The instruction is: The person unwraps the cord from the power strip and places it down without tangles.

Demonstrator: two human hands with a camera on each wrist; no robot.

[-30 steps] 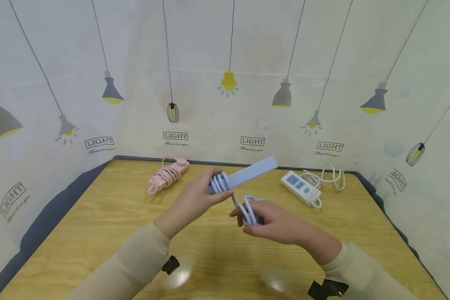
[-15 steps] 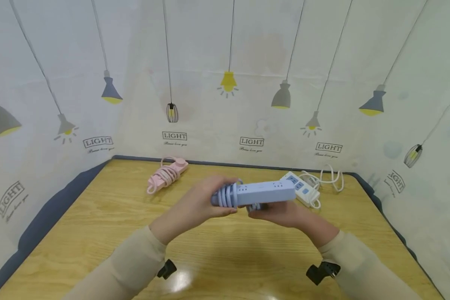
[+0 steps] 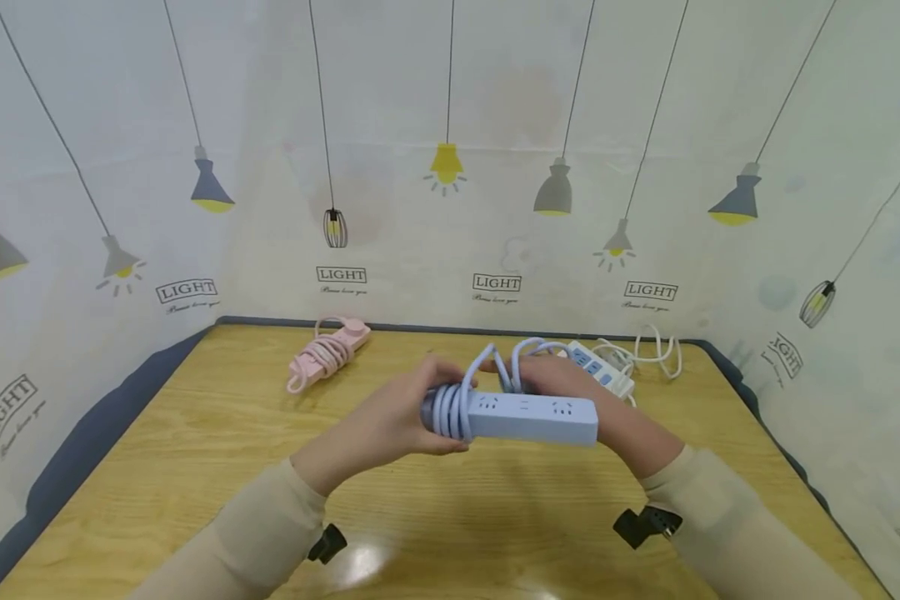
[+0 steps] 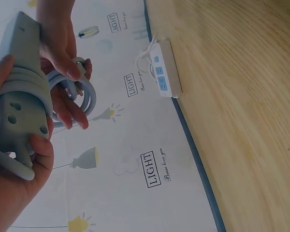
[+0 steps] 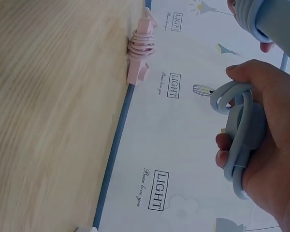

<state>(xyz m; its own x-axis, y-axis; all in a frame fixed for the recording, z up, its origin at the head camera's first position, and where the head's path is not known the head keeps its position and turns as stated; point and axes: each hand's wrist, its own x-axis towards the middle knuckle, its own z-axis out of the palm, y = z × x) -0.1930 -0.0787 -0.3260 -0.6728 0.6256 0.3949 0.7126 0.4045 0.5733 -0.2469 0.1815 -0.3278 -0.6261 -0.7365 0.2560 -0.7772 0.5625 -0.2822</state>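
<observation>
My left hand (image 3: 401, 412) grips one end of a light blue power strip (image 3: 536, 418), which is raised above the table with its sockets facing up and back. Several turns of its blue cord (image 3: 452, 412) wrap around the gripped end. Behind the strip, my right hand (image 3: 558, 375) holds the loose cord in loops, together with the plug (image 5: 253, 126), as the right wrist view shows. In the head view the strip partly covers the right wrist, and the plug is hard to make out. A length of cord runs between the two hands.
A pink power strip (image 3: 330, 354) wrapped in its own cord lies at the back left of the wooden table (image 3: 232, 467). At the back right lies a white power strip (image 3: 603, 367) with blue sockets and a loose white cord. A printed cloth (image 3: 420, 233) stands behind.
The blue strip has turned from tilted, socket side hidden, to nearly level with its sockets showing. My right hand has passed from in front and below, under the strip, to behind it.
</observation>
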